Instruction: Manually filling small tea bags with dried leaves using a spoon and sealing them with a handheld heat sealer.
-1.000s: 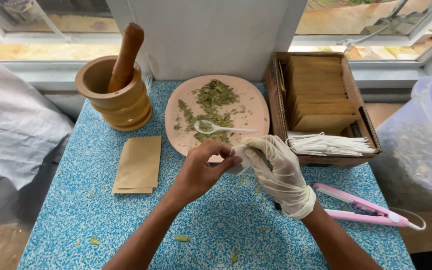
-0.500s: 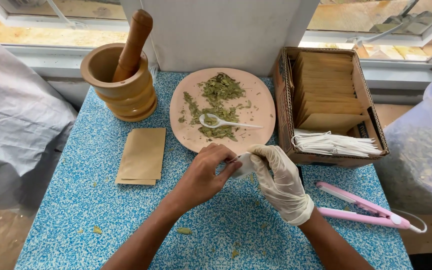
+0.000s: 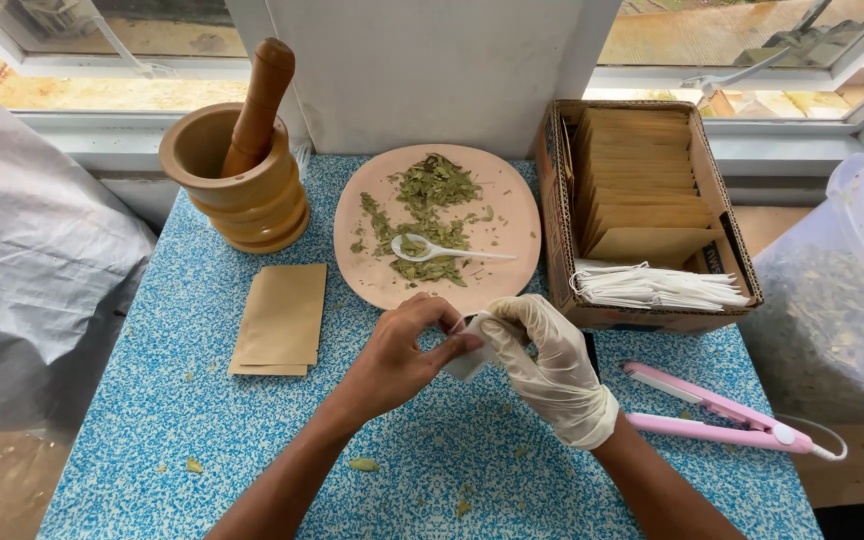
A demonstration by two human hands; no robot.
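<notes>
Fingertips of both hands meet on a small white filter bag (image 3: 467,352), held just above the blue speckled tabletop (image 3: 152,420) in front of the plate. The bare left hand (image 3: 402,355) pinches the bag's near edge between thumb and curled fingers. The right hand (image 3: 552,365), in a translucent white glove, pinches the opposite side, its fingers bent around the bag's top. Whether the bag's mouth is open cannot be told.

Just beyond the hands sits a round pinkish plate (image 3: 512,210) strewn with dried green leaves (image 3: 427,215), and a white plastic spoon (image 3: 442,250) lies across them. To the plate's right stands a cardboard box (image 3: 552,200) filled with brown paper pouches (image 3: 642,180), with a bundle of white filter bags (image 3: 657,288) at its near end. A pink flat sealing tool (image 3: 712,415) lies on the table near the gloved wrist. Left of the plate rest a few flat brown pouches (image 3: 280,320), and behind them a wooden mortar (image 3: 242,190) with a pestle (image 3: 257,100) leaning in it. A clear plastic tub (image 3: 852,290) stands at the far right.
</notes>
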